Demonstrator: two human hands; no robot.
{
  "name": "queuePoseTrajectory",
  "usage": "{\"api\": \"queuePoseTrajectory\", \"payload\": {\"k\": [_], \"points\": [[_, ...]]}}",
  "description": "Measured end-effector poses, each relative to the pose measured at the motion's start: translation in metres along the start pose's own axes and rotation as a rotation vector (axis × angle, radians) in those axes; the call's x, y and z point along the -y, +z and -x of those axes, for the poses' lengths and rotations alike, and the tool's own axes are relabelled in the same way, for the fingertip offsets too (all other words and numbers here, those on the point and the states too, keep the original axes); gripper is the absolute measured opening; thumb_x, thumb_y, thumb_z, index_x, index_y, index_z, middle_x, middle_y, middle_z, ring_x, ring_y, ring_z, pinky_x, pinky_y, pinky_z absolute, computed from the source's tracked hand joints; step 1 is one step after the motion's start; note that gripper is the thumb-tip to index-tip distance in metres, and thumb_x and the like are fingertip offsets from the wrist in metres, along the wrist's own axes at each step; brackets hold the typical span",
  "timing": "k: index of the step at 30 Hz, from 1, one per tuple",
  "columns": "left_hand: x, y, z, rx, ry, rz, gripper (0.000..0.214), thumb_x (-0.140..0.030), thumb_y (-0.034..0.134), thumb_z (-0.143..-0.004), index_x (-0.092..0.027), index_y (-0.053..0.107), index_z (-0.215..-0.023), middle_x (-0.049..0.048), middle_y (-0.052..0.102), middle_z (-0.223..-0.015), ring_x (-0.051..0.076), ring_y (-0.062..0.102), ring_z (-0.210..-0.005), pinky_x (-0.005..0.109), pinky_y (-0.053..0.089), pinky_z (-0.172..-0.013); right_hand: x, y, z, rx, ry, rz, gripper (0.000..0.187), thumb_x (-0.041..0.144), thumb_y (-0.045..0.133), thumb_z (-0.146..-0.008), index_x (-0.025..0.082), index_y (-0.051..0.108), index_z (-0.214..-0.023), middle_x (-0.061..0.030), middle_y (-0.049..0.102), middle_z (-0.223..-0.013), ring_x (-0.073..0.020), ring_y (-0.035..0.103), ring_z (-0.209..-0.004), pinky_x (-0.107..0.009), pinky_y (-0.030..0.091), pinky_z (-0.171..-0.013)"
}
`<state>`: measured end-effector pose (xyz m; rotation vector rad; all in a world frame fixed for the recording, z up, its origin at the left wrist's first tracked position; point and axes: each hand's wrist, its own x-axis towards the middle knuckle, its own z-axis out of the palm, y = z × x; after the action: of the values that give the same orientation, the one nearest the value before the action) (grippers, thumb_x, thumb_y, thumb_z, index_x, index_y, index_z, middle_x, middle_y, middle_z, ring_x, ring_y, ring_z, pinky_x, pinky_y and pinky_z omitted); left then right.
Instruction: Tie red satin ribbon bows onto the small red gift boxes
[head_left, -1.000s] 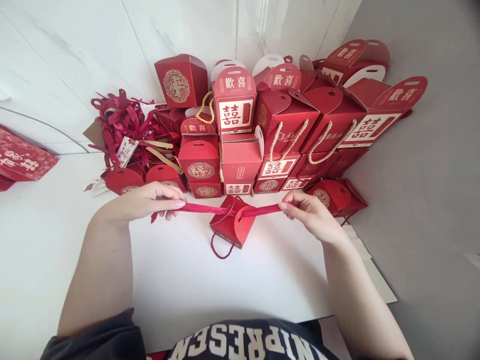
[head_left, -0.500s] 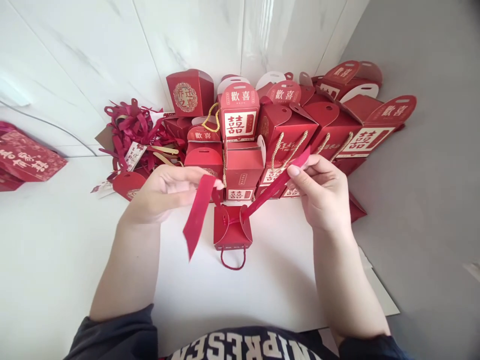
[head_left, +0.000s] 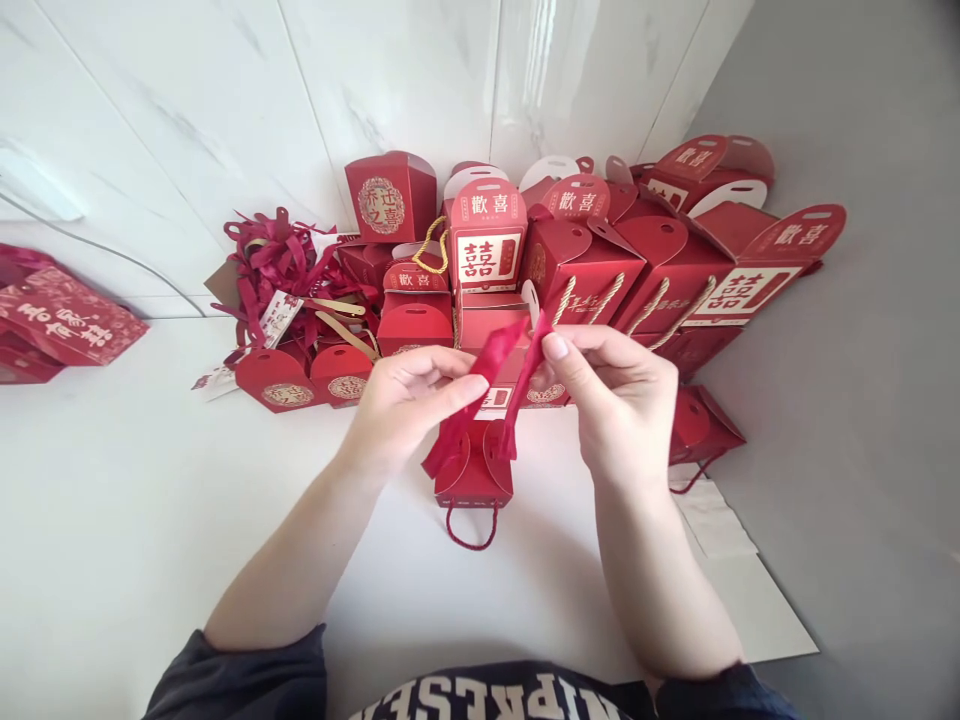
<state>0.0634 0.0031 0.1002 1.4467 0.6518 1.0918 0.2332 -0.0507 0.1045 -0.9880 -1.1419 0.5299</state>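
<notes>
A small red gift box with a dark red cord handle stands on the white table in front of me. Above it, my left hand pinches one end of a red ribbon between thumb and fingers. My right hand is closed on the other stretch of ribbon, which hangs down to the box's right flap. Both hands are close together, a little apart, over the back of the box. The ribbon partly covers the box top, so how it passes through the flaps is hidden.
Several red gift boxes are stacked against the tiled wall. A heap of red ribbons lies at the back left, and a red patterned bag at the far left. Another red box and white sheets are by the grey wall.
My hands have drawn toward each other, the left to the right and the right to the left. The ribbon ends they hold are now close together above the box.
</notes>
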Motion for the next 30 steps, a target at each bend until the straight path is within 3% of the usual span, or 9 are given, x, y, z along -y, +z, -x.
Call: {"api": "queuePoseTrajectory", "payload": {"k": [3,6,12,17,19,23,30], "points": [[0.008,0.008,0.000,0.061,-0.015,0.021,0.013,-0.027,0.079,-0.075,-0.018,0.070,-0.073,0.0053,0.074,-0.105,0.020,0.070,-0.095,0.032,0.057,-0.085,-0.006,0.005,0.002,0.021,0.046,-0.014,0.012,0.034,0.068,-0.087,0.023,0.073,-0.086,0.0000,0.069,-0.071,-0.0155,0.066,-0.065,-0.031,0.058,-0.063],[0.012,0.011,-0.001,0.077,-0.028,0.061,0.013,-0.026,0.079,-0.076,-0.019,0.068,-0.074,0.0044,0.075,-0.099,0.018,0.070,-0.090,0.030,0.057,-0.081,-0.009,0.007,0.002,0.023,0.078,-0.022,0.014,0.035,0.069,-0.087,0.022,0.074,-0.085,0.0003,0.067,-0.067,-0.0155,0.066,-0.065,-0.032,0.058,-0.065],[0.016,0.007,-0.002,-0.088,-0.029,0.236,0.010,-0.029,0.075,-0.081,-0.023,0.068,-0.082,-0.0003,0.075,-0.090,0.016,0.070,-0.085,0.029,0.057,-0.077,-0.013,0.006,-0.002,-0.017,0.066,-0.030,0.010,0.034,0.071,-0.085,0.024,0.073,-0.085,0.0011,0.069,-0.072,-0.0141,0.064,-0.065,-0.030,0.055,-0.063],[0.016,0.010,-0.002,0.059,-0.057,0.295,0.017,-0.039,0.075,-0.079,-0.024,0.072,-0.088,0.0032,0.072,-0.113,0.022,0.069,-0.101,0.037,0.056,-0.087,-0.014,0.008,-0.001,-0.044,0.045,0.013,0.011,0.033,0.072,-0.084,0.023,0.070,-0.085,-0.0006,0.071,-0.077,-0.0148,0.065,-0.067,-0.030,0.056,-0.065],[0.017,0.014,0.000,0.039,-0.063,0.234,0.015,-0.035,0.079,-0.075,-0.023,0.072,-0.081,0.0029,0.074,-0.105,0.020,0.070,-0.094,0.034,0.057,-0.084,-0.014,0.008,0.000,-0.046,0.030,0.027,0.011,0.033,0.070,-0.085,0.022,0.070,-0.086,-0.0012,0.072,-0.078,-0.0157,0.067,-0.069,-0.031,0.056,-0.066],[0.021,0.020,0.002,-0.022,-0.161,0.204,0.015,-0.030,0.080,-0.075,-0.021,0.067,-0.074,-0.0029,0.069,-0.069,0.009,0.062,-0.058,0.022,0.051,-0.058,-0.014,0.008,0.002,-0.055,0.031,0.008,0.012,0.033,0.071,-0.085,0.022,0.073,-0.088,-0.0019,0.073,-0.080,-0.0169,0.068,-0.070,-0.032,0.057,-0.065],[0.021,0.022,0.001,-0.071,-0.152,0.200,0.020,-0.028,0.081,-0.073,-0.020,0.063,-0.073,-0.0050,0.065,-0.066,0.006,0.056,-0.053,0.020,0.047,-0.053,-0.013,0.007,0.004,-0.020,0.079,-0.009,0.014,0.035,0.071,-0.085,0.023,0.077,-0.089,-0.0008,0.071,-0.072,-0.0175,0.067,-0.069,-0.033,0.056,-0.066]]}}
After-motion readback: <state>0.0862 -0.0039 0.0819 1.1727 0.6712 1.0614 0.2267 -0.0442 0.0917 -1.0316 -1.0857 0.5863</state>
